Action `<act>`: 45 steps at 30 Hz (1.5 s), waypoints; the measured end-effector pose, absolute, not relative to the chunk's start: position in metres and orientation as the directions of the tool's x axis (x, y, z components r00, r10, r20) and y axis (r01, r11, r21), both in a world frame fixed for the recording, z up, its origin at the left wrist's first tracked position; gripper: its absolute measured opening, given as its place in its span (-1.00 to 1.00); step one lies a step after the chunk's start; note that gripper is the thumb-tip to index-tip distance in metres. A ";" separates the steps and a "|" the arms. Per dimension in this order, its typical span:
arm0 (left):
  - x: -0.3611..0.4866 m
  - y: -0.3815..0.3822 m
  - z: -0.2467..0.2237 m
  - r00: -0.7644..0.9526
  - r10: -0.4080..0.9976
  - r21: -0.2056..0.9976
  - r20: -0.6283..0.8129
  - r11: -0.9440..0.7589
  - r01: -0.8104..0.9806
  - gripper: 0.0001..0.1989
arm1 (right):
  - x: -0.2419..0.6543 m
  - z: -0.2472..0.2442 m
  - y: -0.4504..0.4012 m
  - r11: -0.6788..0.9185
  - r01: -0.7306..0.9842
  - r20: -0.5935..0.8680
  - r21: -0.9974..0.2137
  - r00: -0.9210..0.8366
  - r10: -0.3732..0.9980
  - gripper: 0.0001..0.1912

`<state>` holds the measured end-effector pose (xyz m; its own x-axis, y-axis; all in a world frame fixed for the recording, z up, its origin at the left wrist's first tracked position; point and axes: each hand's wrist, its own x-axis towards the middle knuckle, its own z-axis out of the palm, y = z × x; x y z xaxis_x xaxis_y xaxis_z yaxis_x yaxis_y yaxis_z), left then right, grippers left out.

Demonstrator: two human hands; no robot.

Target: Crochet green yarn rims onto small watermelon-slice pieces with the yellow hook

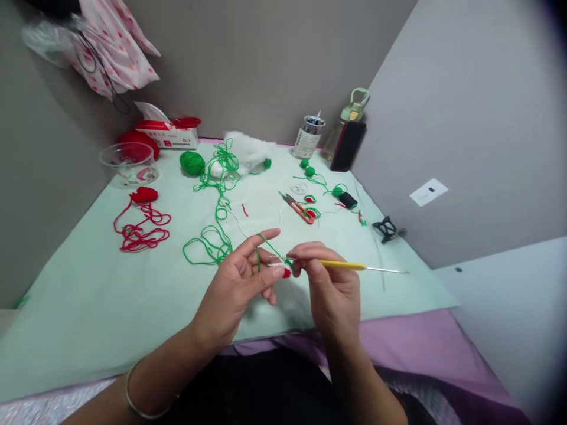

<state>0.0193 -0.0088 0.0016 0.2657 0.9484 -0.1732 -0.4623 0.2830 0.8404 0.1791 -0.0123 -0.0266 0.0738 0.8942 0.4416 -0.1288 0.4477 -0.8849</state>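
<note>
Lying beyond the crochet work (pixel 286 272), green yarn (pixel 225 156) (tangled), orange scissors (pixel 299 210), red yarn (pixel 145 195)

The crochet piece (pixel 287 273) is red, white, green.

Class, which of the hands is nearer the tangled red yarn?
Left: the left hand is right of the tangled red yarn; the right hand is farther right.
</note>
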 end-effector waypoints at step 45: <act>0.023 -0.009 0.002 0.264 0.940 0.791 -0.216 0.327 -0.517 -0.54 | 0.168 -0.023 -0.022 0.676 0.410 0.751 -0.612 0.033 0.660 -0.70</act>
